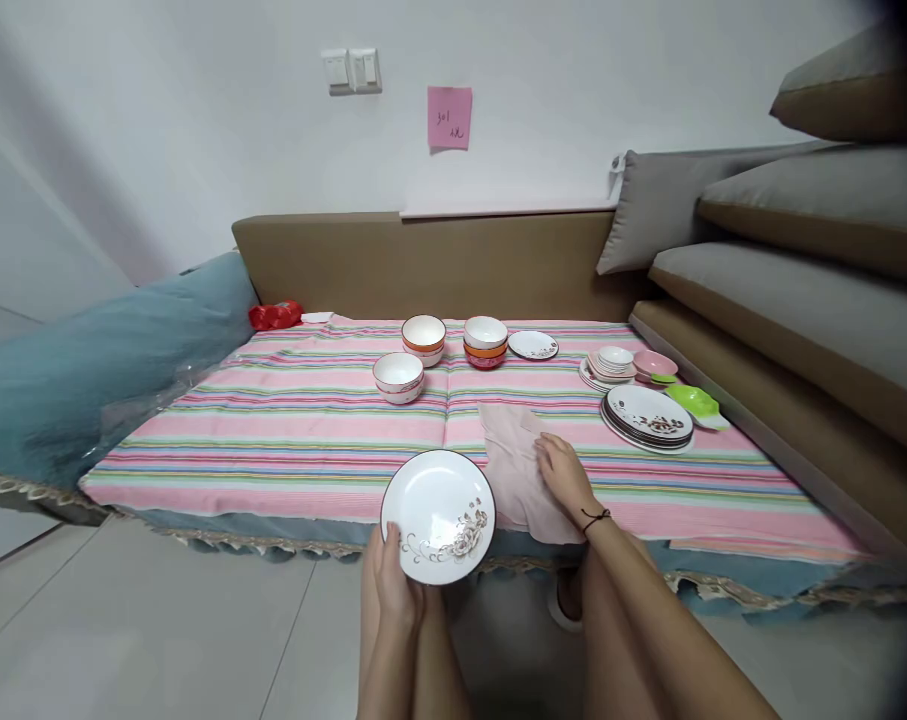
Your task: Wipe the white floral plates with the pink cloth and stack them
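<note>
My left hand (397,575) grips the lower left rim of a round white plate (434,510) with a dark edge and a brown flower print, thumb on top. The plate is held tilted toward me over the front edge of the couch. On the pale pink cloth (507,470) that lies crumpled on the striped cover, my right hand (563,472) rests with its fingers touching the fabric. Whether those fingers pinch the cloth or merely lie on it is hard to see. A dark cord circles the right wrist.
Stacked bowls (398,372) stand mid-couch, near a flowered plate (533,345). To the right are a plate stack (648,415), small dishes (612,362), a pink bowl (654,365) and a green dish (694,402). Grey cushions (805,280) pile at right; a red packet (275,315) lies far left.
</note>
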Demonstrator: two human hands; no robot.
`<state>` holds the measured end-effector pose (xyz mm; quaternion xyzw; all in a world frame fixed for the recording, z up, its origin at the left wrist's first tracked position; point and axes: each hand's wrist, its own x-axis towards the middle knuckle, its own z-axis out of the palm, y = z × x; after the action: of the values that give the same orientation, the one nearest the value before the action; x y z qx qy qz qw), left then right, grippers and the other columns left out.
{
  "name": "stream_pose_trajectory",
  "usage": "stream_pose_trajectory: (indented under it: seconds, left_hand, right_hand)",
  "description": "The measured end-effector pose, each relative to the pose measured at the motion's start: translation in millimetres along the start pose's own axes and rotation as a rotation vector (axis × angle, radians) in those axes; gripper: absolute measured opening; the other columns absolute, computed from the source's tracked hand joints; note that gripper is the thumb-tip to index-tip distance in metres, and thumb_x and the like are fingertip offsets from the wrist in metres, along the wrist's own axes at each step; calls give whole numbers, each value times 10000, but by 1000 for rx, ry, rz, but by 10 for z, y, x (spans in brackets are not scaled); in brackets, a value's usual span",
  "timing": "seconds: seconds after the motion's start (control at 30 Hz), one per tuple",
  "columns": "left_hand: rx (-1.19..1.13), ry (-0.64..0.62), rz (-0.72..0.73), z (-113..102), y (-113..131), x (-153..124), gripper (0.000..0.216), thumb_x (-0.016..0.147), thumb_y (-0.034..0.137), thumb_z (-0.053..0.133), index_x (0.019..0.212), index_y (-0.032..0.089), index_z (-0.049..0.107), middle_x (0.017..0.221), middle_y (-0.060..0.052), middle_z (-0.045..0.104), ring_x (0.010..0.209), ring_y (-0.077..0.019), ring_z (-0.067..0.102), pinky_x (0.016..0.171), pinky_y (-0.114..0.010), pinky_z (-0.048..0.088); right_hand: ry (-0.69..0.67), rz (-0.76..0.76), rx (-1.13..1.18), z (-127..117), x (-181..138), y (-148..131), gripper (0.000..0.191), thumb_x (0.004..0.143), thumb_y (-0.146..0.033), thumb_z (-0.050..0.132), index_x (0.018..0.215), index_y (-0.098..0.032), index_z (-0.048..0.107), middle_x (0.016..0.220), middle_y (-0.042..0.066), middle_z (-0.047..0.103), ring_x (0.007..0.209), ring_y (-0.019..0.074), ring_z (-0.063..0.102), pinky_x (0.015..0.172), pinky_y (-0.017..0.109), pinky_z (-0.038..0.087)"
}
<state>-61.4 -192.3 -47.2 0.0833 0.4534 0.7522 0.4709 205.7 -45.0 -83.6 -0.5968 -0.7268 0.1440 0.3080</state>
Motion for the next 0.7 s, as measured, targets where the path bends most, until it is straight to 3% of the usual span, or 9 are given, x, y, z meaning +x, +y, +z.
stream_pose_trajectory:
  seconds: [0.2, 0.37, 0.5, 0.6, 0.7]
  left_hand:
    - [17, -77, 22, -56, -3, 46, 521, 742, 464, 712, 1148, 154, 613, 1111, -126, 676, 1014, -261, 639, 883, -375, 495]
    - [1, -60, 13, -35, 37, 19, 495, 758, 426, 711, 1154, 150, 605, 1126, -131, 676, 1029, -267, 639, 887, -375, 497]
    - [-14, -82, -3, -37, 63, -18, 461, 774, 392, 704, 1145, 136, 609, 1113, -132, 682, 1008, -256, 647, 864, -347, 510]
    - [-10, -84, 26, -70, 55, -19, 463, 781, 381, 699, 1161, 135, 604, 1109, -129, 682, 999, -250, 648, 859, -339, 510]
    - [-29, -87, 33, -103, 38, -4, 510, 779, 391, 696, 1212, 146, 586, 1135, -129, 671, 1022, -260, 639, 863, -346, 507]
  right_hand:
    - [-69, 60, -87, -15, 410, 171, 470, 758, -147, 520, 1223, -122, 585, 1274, 136, 581, 1161, 225, 532, 983, 305, 396]
    - [-8, 188, -145, 76, 460, 206, 219, 785, -123, 481, 890, -121, 673, 1005, 137, 658, 872, 200, 605, 741, 271, 397]
    - [87, 259, -111, 75, 443, 197, 220, 821, -168, 447, 750, -142, 653, 738, 113, 659, 678, 205, 590, 612, 284, 347]
    - [184, 281, -29, -18, 440, 161, 249, 851, -255, 437, 845, -143, 659, 557, 61, 613, 572, 208, 576, 569, 281, 354]
    - [328, 251, 45, -211, 426, 43, 348, 900, -334, 370, 1026, -138, 628, 729, 89, 692, 675, 215, 630, 619, 288, 416]
